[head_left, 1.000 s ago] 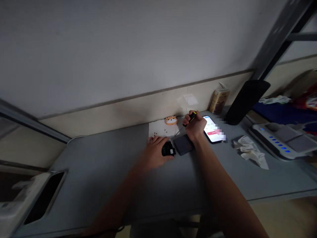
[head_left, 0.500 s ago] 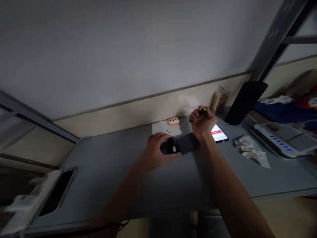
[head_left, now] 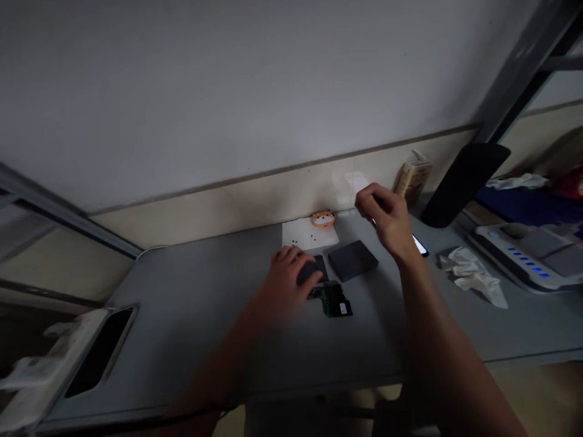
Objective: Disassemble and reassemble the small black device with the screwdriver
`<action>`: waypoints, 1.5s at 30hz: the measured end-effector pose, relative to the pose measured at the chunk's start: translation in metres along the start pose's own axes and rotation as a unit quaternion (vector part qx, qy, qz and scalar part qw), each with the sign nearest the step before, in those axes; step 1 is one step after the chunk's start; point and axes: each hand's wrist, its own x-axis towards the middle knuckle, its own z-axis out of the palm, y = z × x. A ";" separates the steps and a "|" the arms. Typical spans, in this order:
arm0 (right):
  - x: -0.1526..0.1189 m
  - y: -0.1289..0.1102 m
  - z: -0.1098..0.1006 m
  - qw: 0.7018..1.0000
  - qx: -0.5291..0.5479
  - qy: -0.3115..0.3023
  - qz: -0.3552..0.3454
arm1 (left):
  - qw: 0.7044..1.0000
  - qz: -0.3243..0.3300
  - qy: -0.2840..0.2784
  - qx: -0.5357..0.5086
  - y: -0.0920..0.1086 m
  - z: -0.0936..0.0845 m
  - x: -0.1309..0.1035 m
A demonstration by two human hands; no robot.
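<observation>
My left hand (head_left: 291, 279) is curled around a dark flat piece (head_left: 320, 267), its thumb and fingers at opposite edges; part of the piece is under the hand. Just in front, a small green circuit board (head_left: 336, 301) with a black section and a white label lies on the desk. To the right of the piece is a dark square box (head_left: 353, 261). My right hand (head_left: 386, 215) is raised above the desk, closed around a screwdriver (head_left: 378, 199); only a hint of its yellow handle shows between the fingers.
Small dark screws (head_left: 295, 242) lie on a white paper (head_left: 303, 233) beside an orange animal-faced item (head_left: 323, 219). A lit phone (head_left: 419, 245) is partly behind my right arm. Crumpled tissue (head_left: 473, 276), a black cylinder (head_left: 464, 185) and a carton (head_left: 413, 179) stand rightward.
The circuit board, which was at my left hand, now lies on the desk in front of it. My right hand has turned, mostly hiding the screwdriver and baring the dark box.
</observation>
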 end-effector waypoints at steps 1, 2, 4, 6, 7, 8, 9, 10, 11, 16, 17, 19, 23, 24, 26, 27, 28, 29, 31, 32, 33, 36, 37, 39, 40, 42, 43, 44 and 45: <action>0.000 0.001 0.001 0.997 -0.074 -0.029 0.020 | 1.000 -0.018 0.003 0.008 -0.010 -0.003 0.002; 0.000 0.002 0.002 0.985 -0.151 -0.061 0.048 | 1.000 -0.029 0.003 0.010 -0.021 -0.004 0.002; -0.001 0.005 0.004 0.944 -0.284 -0.132 0.104 | 0.999 -0.046 -0.001 -0.008 -0.040 -0.003 0.001; -0.002 0.011 0.004 0.901 -0.356 -0.202 0.142 | 0.997 -0.056 -0.012 -0.043 -0.053 0.000 -0.003; -0.002 0.015 0.003 0.885 -0.372 -0.234 0.155 | 0.996 -0.060 -0.014 -0.060 -0.057 0.002 -0.005; -0.003 0.019 0.002 0.871 -0.378 -0.265 0.166 | 0.995 -0.064 -0.015 -0.073 -0.058 0.004 -0.006; -0.003 0.023 0.001 0.858 -0.383 -0.291 0.179 | 0.994 -0.066 -0.014 -0.082 -0.059 0.005 -0.007; -0.004 0.027 0.000 0.848 -0.384 -0.314 0.187 | 0.994 -0.065 -0.011 -0.087 -0.059 0.006 -0.007; -0.004 0.029 -0.001 0.843 -0.383 -0.328 0.188 | 0.994 -0.063 -0.008 -0.089 -0.058 0.006 -0.007; -0.001 0.032 0.003 0.831 -0.402 -0.337 0.184 | 0.993 -0.077 0.018 -0.084 -0.058 0.008 -0.005; 0.000 0.031 0.005 0.828 -0.410 -0.338 0.182 | 0.993 -0.083 0.027 -0.080 -0.060 0.009 -0.004; 0.003 0.029 0.009 0.823 -0.421 -0.343 0.169 | 0.993 -0.087 0.040 -0.072 -0.064 0.011 -0.004; 0.008 0.029 0.011 0.818 -0.424 -0.364 0.138 | 0.994 -0.077 0.058 -0.061 -0.066 0.012 -0.005; 0.008 0.030 0.011 0.817 -0.423 -0.368 0.135 | 0.994 -0.072 0.070 -0.050 -0.064 0.011 -0.006; 0.006 0.033 0.010 0.819 -0.420 -0.370 0.130 | 0.995 -0.045 0.089 -0.014 -0.055 0.009 -0.009; 0.003 0.035 0.010 0.822 -0.418 -0.366 0.123 | 0.996 -0.018 0.089 0.006 -0.047 0.008 -0.011; 0.000 0.037 0.010 0.828 -0.415 -0.360 0.109 | 0.997 0.022 0.067 0.020 -0.039 0.007 -0.013; -0.003 0.039 0.010 0.836 -0.411 -0.352 0.090 | 0.997 0.074 0.031 0.022 -0.029 0.007 -0.014; -0.009 0.045 0.011 0.853 -0.399 -0.333 0.050 | 0.989 0.141 -0.036 0.012 -0.011 0.010 -0.017; -0.012 0.047 0.011 0.860 -0.393 -0.325 0.035 | 0.986 0.153 -0.058 0.008 -0.004 0.013 -0.018; -0.014 0.049 0.011 0.864 -0.389 -0.318 0.029 | 0.985 0.160 -0.071 0.006 0.001 0.016 -0.018; -0.018 0.052 0.010 0.871 -0.383 -0.306 0.039 | 0.984 0.160 -0.073 0.016 0.008 0.026 -0.018; -0.019 0.052 0.010 0.873 -0.382 -0.302 0.043 | 0.985 0.161 -0.065 0.023 0.008 0.028 -0.018; -0.019 0.053 0.010 0.878 -0.377 -0.292 0.045 | 0.985 0.164 -0.049 0.032 0.007 0.030 -0.017; -0.019 0.053 0.010 0.880 -0.374 -0.289 0.045 | 0.985 0.167 -0.040 0.029 0.007 0.030 -0.017; -0.019 0.053 0.010 0.884 -0.368 -0.286 0.043 | 0.987 0.162 -0.013 0.012 0.005 0.028 -0.016; -0.019 0.053 0.011 0.884 -0.363 -0.290 0.042 | 0.989 0.149 0.010 0.000 0.003 0.026 -0.015; -0.019 0.052 0.011 0.883 -0.361 -0.296 0.043 | 0.991 0.131 0.040 -0.011 0.000 0.024 -0.014; -0.019 0.051 0.011 0.881 -0.360 -0.303 0.046 | 0.992 0.103 0.078 -0.016 -0.004 0.022 -0.013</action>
